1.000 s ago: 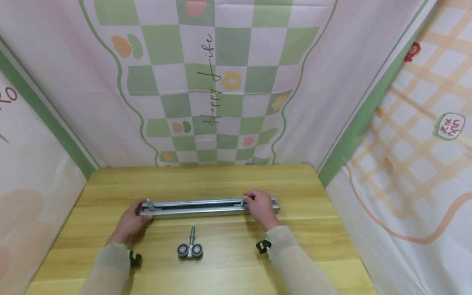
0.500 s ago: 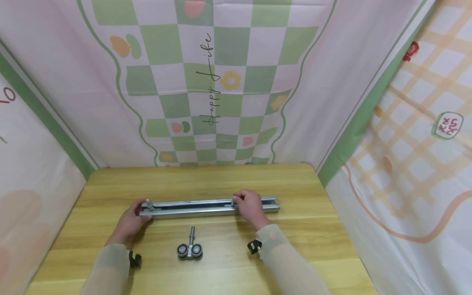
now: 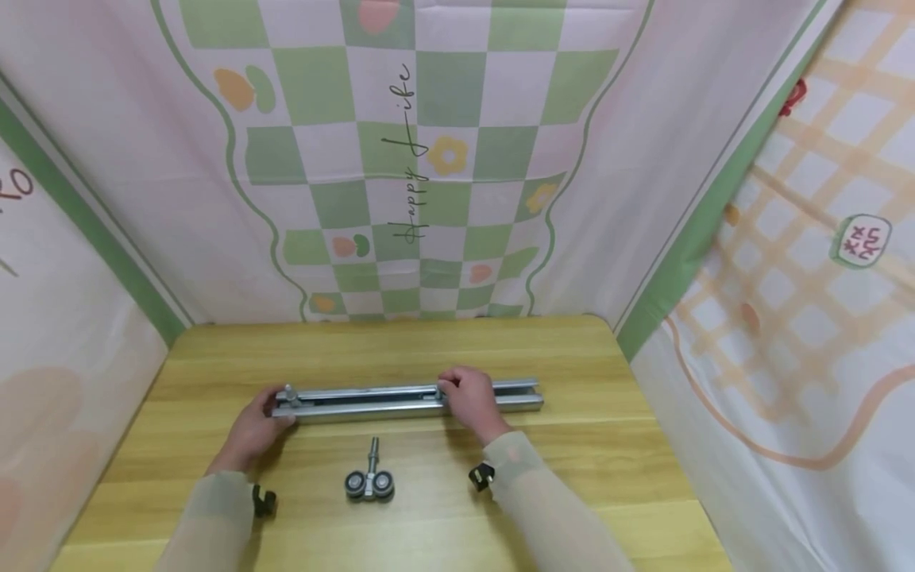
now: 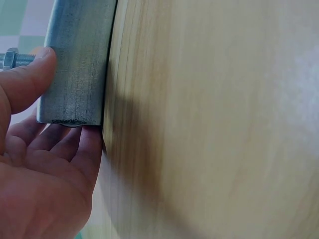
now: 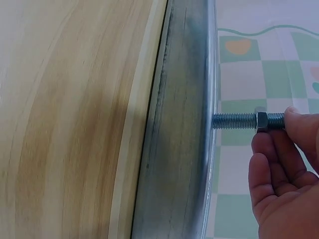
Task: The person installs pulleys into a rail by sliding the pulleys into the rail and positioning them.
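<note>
hands (image 3: 252,429) hold slotted metal rail (image 3: 372,411), bolt (image 5: 237,121) (threaded)

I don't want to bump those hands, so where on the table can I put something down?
The wooden table is bare between the metal rail and the back curtain, and right of the right sleeve. It's crowded along the rail: the left hand grips its left end and the right hand pinches a bolt. A loose roller lies on the near side.

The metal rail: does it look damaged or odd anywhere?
Nothing looks broken. Only a dark, rough patch on the metal rail, at the end by the left hand, stands out; whether dirt or wear, I cannot tell.
</note>
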Demonstrator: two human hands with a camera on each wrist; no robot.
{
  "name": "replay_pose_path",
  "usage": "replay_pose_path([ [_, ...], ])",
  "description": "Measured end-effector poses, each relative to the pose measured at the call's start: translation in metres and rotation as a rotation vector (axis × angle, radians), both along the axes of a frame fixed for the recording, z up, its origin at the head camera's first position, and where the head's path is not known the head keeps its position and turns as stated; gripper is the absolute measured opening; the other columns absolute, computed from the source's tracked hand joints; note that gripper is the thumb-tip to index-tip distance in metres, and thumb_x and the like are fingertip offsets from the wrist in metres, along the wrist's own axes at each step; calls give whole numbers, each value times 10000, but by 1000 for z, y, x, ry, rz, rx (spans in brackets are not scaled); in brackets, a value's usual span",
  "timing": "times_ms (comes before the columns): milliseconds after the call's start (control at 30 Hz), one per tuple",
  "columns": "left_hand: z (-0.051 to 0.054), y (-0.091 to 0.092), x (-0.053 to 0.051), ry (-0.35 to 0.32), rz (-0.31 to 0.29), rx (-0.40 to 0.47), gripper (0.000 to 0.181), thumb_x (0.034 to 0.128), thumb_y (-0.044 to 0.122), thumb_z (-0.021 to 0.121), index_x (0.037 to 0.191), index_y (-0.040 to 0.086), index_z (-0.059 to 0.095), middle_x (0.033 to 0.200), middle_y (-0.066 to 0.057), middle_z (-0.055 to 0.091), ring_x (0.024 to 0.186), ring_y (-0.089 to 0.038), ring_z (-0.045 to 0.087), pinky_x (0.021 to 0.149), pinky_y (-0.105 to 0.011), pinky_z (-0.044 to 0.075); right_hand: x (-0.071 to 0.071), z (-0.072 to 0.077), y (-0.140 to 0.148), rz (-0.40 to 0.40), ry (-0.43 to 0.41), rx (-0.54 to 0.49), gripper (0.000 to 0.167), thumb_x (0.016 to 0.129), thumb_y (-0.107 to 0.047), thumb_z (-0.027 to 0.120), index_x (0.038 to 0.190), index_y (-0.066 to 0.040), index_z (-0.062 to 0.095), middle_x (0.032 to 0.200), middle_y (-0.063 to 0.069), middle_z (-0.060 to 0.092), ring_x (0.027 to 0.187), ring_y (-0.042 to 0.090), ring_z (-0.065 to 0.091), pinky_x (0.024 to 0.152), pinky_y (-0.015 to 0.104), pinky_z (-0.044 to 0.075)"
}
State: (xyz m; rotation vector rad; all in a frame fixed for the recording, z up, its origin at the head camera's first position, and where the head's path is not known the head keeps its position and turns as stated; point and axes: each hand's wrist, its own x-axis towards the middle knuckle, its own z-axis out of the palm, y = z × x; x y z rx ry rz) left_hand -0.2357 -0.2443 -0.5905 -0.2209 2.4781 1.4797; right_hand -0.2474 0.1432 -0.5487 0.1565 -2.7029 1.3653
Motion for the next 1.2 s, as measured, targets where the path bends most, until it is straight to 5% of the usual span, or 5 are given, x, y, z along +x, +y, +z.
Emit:
replay_pose_path([
  [1200,3,1,5,1,-13,-7,747,929,194,672,1557,84,283,1580,-261,244,1426,-498,182,1113,-685,146,1,-1,-29,56,2,25,142,941,-138,681,1028,-44,742,979,38,733,885,193,671,784,353,567],
])
